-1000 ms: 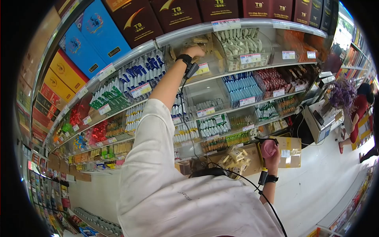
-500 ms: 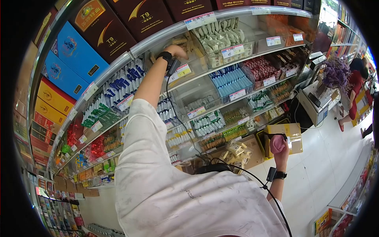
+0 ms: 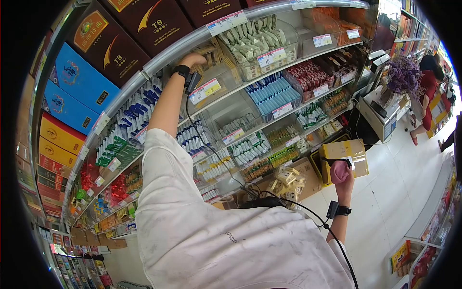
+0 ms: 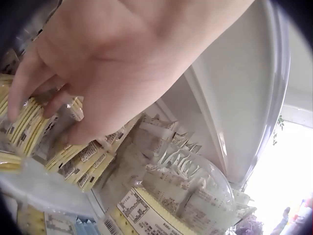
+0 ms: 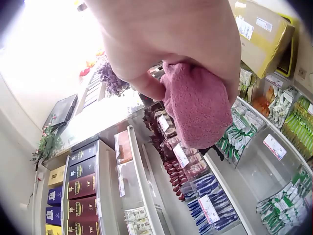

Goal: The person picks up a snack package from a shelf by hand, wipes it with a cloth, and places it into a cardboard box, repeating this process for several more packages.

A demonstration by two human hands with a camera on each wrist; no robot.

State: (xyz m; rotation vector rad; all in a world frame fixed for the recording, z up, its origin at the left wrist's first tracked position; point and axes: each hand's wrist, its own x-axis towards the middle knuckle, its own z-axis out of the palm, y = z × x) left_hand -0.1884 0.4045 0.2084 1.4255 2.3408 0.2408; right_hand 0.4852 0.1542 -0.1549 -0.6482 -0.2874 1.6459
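My left hand [image 3: 193, 60] reaches into a clear bin [image 3: 221, 79] on the upper shelf. In the left wrist view its fingers spread loosely downward, fingertips touching a row of thin yellow wrapped snack packs [image 4: 29, 127]. The thumb rests beside more of these packs, lower in the view. Down at the right, my right hand [image 3: 345, 189] grips a bunched pink cloth [image 5: 200, 107] away from the shelves. The cloth hangs folded out of the fingers, which hide part of it.
White-wrapped snacks [image 3: 257, 43] fill the neighbouring bin. A cardboard box [image 3: 353, 156] and a heap of yellow packs [image 3: 288, 180] sit low before the shelves. A black cable [image 3: 308, 219] runs across my body. Purple flowers [image 3: 404, 74] stand on the counter; a person in red [image 3: 426, 96] is beyond.
The head view has shifted, so the shelves slide left and up. My left hand stays at the same bin, its fingers shifting over the packs. My right hand keeps hold of the pink cloth.
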